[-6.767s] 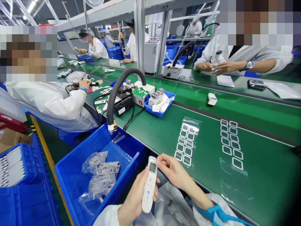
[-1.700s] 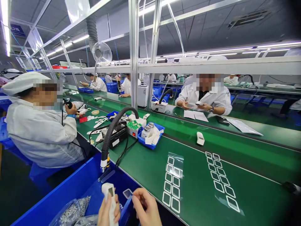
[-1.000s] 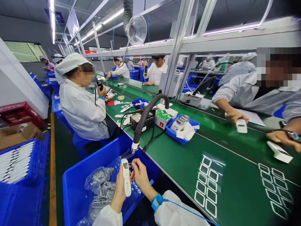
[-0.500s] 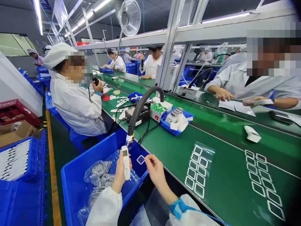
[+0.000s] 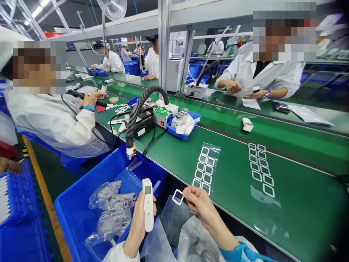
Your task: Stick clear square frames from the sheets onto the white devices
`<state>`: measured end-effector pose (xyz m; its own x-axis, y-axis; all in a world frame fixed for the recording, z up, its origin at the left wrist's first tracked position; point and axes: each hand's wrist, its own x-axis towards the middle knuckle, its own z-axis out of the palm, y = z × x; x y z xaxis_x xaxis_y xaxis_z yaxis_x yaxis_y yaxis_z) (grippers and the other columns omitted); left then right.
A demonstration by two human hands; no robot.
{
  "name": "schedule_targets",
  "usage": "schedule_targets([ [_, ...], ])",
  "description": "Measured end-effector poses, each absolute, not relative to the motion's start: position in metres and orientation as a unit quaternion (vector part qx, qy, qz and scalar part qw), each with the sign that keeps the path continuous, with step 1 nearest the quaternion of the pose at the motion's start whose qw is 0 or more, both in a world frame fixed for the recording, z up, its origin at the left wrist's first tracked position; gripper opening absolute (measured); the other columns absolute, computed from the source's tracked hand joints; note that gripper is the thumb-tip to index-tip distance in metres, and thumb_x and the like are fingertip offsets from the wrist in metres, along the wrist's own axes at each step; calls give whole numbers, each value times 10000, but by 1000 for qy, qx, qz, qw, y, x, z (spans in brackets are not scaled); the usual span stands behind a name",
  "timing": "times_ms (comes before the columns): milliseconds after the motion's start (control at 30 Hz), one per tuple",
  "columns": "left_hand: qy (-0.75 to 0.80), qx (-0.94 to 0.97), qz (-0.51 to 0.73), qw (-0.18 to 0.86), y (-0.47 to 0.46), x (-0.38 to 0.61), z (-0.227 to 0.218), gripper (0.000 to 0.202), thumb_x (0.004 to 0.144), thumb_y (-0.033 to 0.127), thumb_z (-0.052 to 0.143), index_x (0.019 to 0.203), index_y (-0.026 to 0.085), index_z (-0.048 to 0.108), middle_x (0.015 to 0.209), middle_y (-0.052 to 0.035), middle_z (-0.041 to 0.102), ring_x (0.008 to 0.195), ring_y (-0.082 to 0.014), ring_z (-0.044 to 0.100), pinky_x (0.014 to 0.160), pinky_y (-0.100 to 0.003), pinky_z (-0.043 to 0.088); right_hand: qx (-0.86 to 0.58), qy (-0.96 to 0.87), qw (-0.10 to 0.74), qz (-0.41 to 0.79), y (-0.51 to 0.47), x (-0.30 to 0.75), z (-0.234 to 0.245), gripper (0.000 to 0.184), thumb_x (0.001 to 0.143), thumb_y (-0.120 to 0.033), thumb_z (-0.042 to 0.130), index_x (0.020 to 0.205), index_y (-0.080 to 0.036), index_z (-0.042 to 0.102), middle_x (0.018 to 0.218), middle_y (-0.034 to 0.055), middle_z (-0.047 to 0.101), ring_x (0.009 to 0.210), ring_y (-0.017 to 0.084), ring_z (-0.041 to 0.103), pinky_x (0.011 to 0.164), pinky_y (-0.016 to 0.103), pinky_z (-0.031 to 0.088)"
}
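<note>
My left hand (image 5: pixel 137 225) grips a white handheld thermometer (image 5: pixel 148 205) upright, its small screen facing me. My right hand (image 5: pixel 203 207) pinches a small clear rounded-square film with a white border (image 5: pixel 177 197) by one edge, close to the thermometer but not touching it. Both hands are above a blue plastic bin (image 5: pixel 81 207) holding clear bags of grey parts (image 5: pixel 110 213). Matching white-bordered films lie in rows on a clear sheet (image 5: pixel 206 169) on the green belt, and a second set (image 5: pixel 260 169) sits to its right.
A black ribbed hose (image 5: pixel 133 120) ends above the bin's corner. Behind it stand a soldering station (image 5: pixel 143 122) and a blue tray of bottles (image 5: pixel 182 125). Co-workers in white coats sit along both sides of the belt, with a white device (image 5: pixel 247 124) lying near the far side.
My view has swung so the belt sits higher and further left. My right hand has moved rightward, away from the thermometer, with the film between its fingers.
</note>
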<state>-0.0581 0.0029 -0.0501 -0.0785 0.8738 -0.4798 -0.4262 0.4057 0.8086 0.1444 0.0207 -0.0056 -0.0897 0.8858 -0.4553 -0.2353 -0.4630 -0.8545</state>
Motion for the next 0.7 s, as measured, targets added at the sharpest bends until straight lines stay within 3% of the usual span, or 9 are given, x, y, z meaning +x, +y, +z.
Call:
schedule_targets([
  [300,501,248,429,710,-16,-21,-20,563,828,682,538,905,128,608,560,-27,562,482,-100,480,478,-198,373,-521,-283,401,698,13,158,9,292,643,-373,701,617,-159,505,446,-96,275,395,20,174,428,213,74],
  [467,498,268,390,727,-19,-11,-13,581,840,685,514,940,120,606,574,-38,581,470,-101,492,472,-196,372,-513,-302,414,688,12,160,5,315,704,-411,692,652,-164,505,444,-95,272,401,30,165,435,218,87],
  [567,505,273,365,733,-19,-7,-9,625,818,698,532,964,96,615,587,-51,592,465,-101,497,459,-192,369,-531,-363,434,631,11,159,3,348,763,-476,663,706,-161,524,491,-80,299,436,46,193,448,222,128],
  [700,508,270,357,736,-20,-3,-9,660,787,712,558,983,84,609,578,-51,592,453,-106,494,436,-193,370,-534,-472,413,567,11,156,4,371,804,-501,615,717,-144,563,591,-22,428,537,85,332,512,228,252],
])
